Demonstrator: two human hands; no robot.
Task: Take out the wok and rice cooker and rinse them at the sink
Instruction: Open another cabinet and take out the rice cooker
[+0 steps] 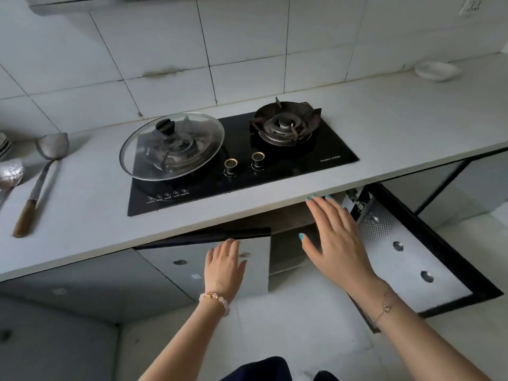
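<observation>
Kitchen counter (384, 127) | 2 cabinet doors (406, 270) ajar | left hand (224, 266) grip unclear | right hand (339, 243) spread, empty

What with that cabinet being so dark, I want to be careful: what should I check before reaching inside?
1. Right door swung fully aside: ok.
2. Left door open enough: not ok, only ajar, with the left hand gripping its top edge.
3. Right hand free: ok, open and holding nothing.
4. Wok or rice cooker in sight: cannot tell, the cabinet interior is dark.
5. Glass lid well back from the counter edge: ok.
</observation>
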